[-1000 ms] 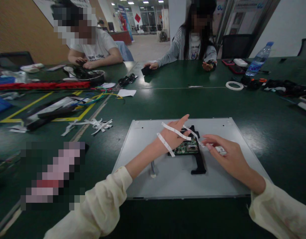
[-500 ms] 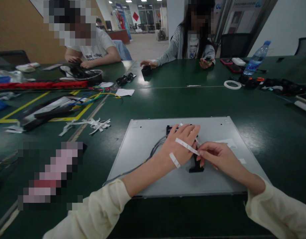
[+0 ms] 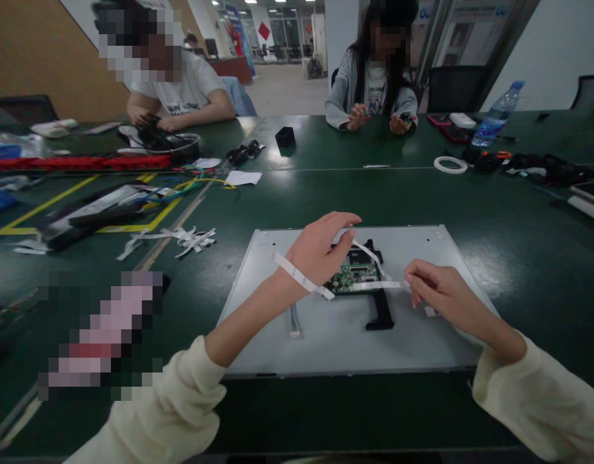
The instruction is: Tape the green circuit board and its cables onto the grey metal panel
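Note:
A grey metal panel (image 3: 326, 335) lies flat on the green table in front of me. On it sit a small green circuit board (image 3: 352, 276) and a black bracket (image 3: 380, 314). My left hand (image 3: 318, 251) hovers over the board, fingers apart and curved, with a white tape strip (image 3: 301, 278) stuck across its wrist. My right hand (image 3: 439, 293) pinches the end of another white tape strip (image 3: 378, 284) that stretches left across the board. A third strip runs from my left fingers toward the board.
Several loose tape strips (image 3: 180, 238) lie left of the panel. Cables and black parts (image 3: 108, 212) fill the left side. A tape roll (image 3: 453, 165) and water bottle (image 3: 495, 120) stand at the right. Two other people (image 3: 374, 84) work at the far edge.
My left hand has lifted off the board and moved up and left, uncovering the circuit board. My right hand has pulled a tape strip off the left hand, rightward.

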### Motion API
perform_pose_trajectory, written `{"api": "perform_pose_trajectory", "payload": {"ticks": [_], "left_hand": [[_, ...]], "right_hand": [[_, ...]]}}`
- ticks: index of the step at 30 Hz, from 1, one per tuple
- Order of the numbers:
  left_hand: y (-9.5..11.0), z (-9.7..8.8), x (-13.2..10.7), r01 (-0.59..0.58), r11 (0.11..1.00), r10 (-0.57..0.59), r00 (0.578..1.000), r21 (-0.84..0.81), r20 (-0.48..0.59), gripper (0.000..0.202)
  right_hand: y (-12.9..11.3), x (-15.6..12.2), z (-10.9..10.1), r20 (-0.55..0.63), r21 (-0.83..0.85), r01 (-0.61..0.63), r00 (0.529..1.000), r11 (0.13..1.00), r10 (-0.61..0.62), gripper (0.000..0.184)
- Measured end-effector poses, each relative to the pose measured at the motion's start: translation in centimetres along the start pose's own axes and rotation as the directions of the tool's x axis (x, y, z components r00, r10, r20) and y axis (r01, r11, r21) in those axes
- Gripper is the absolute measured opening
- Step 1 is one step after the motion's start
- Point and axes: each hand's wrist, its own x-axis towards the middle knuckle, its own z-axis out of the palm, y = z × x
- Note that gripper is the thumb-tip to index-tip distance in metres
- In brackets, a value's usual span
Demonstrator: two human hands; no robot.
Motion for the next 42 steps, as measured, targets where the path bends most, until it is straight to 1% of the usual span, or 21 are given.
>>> {"api": "perform_pose_trajectory", "payload": {"ticks": [2,4,5,7,10,13,18,21,26,30,34,37,40,42], "left_hand": [[1.0,-0.6,-0.8,-0.012,0.997,0.015,0.999,-0.072,0.039,0.026],[2.0,-0.5,-1.9,-0.063,0.991,0.073,0.994,-0.119,0.085,0.024],[2.3,-0.2,-2.6,-0.098,0.985,0.115,0.987,-0.142,0.113,0.024],[2.8,0.9,-3.7,-0.134,0.980,0.159,0.972,-0.151,0.172,0.024],[2.8,2.8,-4.9,-0.158,0.976,0.194,0.940,-0.149,0.279,0.025],[2.6,3.9,-5.5,-0.168,0.970,0.218,0.920,-0.175,0.325,0.026],[1.9,4.6,-6.1,-0.117,0.977,0.173,0.927,-0.180,0.334,0.025],[1.6,4.9,-6.4,-0.109,0.982,0.159,0.917,-0.156,0.365,0.021],[1.6,5.2,-6.5,-0.096,0.989,0.134,0.912,-0.116,0.388,0.018],[1.9,5.3,-6.5,-0.102,0.992,0.123,0.906,-0.072,0.406,0.019],[2.3,5.5,-6.4,-0.077,0.997,0.066,0.907,0.010,0.415,0.017],[2.6,5.6,-6.5,-0.094,0.990,0.041,0.900,0.101,0.435,0.016],[2.8,5.6,-6.5,-0.121,0.980,0.036,0.887,0.158,0.460,0.015],[2.9,5.5,-6.5,-0.117,0.979,0.026,0.886,0.169,0.462,0.014]], "right_hand": [[0.1,0.0,0.2,0.011,-0.165,0.028,1.000,0.986,-0.026,0.022],[0.2,-0.1,0.6,0.008,-0.252,0.036,0.999,0.967,-0.035,0.022],[0.3,-0.1,0.8,0.001,-0.279,0.035,0.999,0.960,-0.036,0.022],[0.3,-0.1,1.0,-0.011,-0.311,0.034,0.999,0.950,-0.040,0.021],[0.4,-0.1,1.0,0.009,-0.326,0.048,0.999,0.944,-0.048,0.021],[0.5,-0.1,1.0,0.024,-0.341,0.065,0.998,0.938,-0.060,0.023],[0.9,-0.1,1.4,-0.007,-0.430,0.061,0.997,0.901,-0.071,0.024],[1.1,-0.4,1.9,-0.036,-0.514,0.083,0.992,0.853,-0.119,0.023],[0.9,-0.8,2.7,-0.067,-0.695,0.076,0.983,0.715,-0.169,0.026],[0.2,-1.0,3.3,-0.082,-0.800,0.029,0.984,0.599,-0.158,0.026],[-0.6,-1.1,3.8,-0.093,-0.859,-0.008,0.986,0.511,-0.141,0.023],[-0.8,-1.1,3.8,-0.109,-0.876,-0.035,0.986,0.481,-0.126,0.021],[-0.8,-1.1,3.5,-0.126,-0.874,-0.055,0.985,0.484,-0.116,0.020],[-0.6,-1.1,3.3,-0.127,-0.871,-0.056,0.986,0.489,-0.112,0.020]]}}
